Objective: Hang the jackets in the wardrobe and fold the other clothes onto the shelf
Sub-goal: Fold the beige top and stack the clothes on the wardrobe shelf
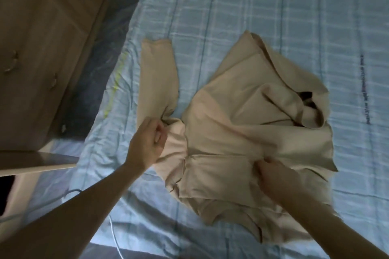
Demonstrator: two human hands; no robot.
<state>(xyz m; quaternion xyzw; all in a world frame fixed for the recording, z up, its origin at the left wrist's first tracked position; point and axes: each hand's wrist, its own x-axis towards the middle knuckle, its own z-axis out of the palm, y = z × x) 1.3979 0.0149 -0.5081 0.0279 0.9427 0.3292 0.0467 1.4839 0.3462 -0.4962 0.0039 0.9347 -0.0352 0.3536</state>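
Beige garment [242, 124] is lying spread and crumpled on the bed [273, 6], long sleeve [157, 78] stretching away toward the wardrobe [42, 48]. Left hand [147, 143] is pinching bunched fabric at the shoulder, where the sleeve joins. Right hand [275, 176] is gripping cloth near the garment's middle, fingers closed on a fold. Folding looks barely started: nothing squared up, hem still rumpled, neck opening gaping. Wardrobe doors appear closed; no shelf visible. Remaining, by my read: finishing the fold, carrying it to the shelf. Other clothes and jackets not in view.
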